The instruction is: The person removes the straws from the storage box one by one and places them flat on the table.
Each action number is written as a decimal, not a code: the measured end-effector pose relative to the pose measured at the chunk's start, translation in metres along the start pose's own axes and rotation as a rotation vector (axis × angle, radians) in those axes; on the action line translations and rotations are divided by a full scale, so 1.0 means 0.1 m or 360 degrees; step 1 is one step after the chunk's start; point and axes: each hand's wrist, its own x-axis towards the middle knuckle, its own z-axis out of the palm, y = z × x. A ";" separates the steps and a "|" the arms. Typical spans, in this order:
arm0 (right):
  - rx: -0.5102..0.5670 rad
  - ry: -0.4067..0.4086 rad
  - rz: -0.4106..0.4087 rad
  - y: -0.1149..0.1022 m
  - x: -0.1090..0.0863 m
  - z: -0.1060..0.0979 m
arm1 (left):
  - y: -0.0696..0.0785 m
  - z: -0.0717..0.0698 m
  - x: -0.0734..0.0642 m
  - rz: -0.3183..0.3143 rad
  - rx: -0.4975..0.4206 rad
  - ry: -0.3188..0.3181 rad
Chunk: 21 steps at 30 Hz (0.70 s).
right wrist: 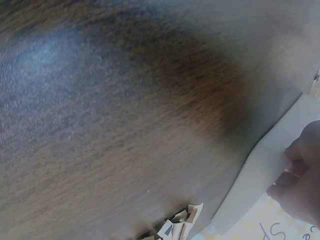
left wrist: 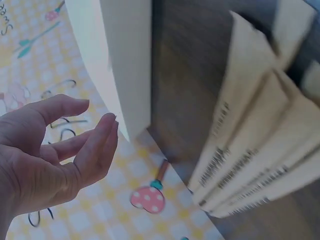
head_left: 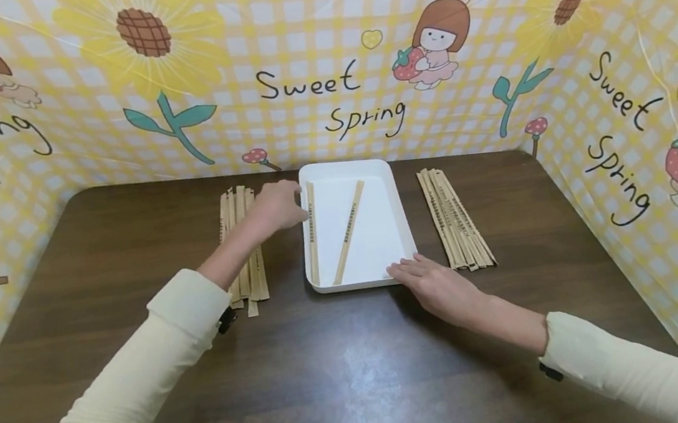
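Observation:
A white rectangular tray point(head_left: 368, 236) lies on the table with two slim, brown paper-wrapped sticks inside. One stick point(head_left: 313, 244) runs along its left wall; the other point(head_left: 348, 233) slants across the floor. My left hand point(head_left: 276, 207) hovers at the tray's left rim, thumb and fingers apart and loosely bent; the left wrist view shows nothing between them. Beneath that forearm is the left pile of wrapped sticks point(head_left: 247, 268), partly hidden by it. My right hand point(head_left: 437, 288) rests its extended fingertips on the tray's near right corner; in the right wrist view they overlap the white wall point(right wrist: 265, 165).
Another pile of wrapped sticks point(head_left: 456, 220) lies right of the tray, beyond my right hand. The dark wooden table point(head_left: 337, 385) is bounded at the back and sides by a yellow checked cloth point(head_left: 300, 29) with printed flowers and lettering.

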 end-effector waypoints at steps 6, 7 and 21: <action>0.0001 -0.0007 0.0000 0.00 0.01 0.00 | 0.18 0.11 0.06 0.0050 -0.0015 -0.0025; 0.0002 -0.0010 0.0001 0.00 0.01 -0.01 | 0.20 0.13 0.07 0.0058 -0.0012 -0.0034; -0.0012 -0.0027 0.0027 0.00 0.01 -0.02 | 0.41 0.40 0.20 0.0131 0.0063 -0.0108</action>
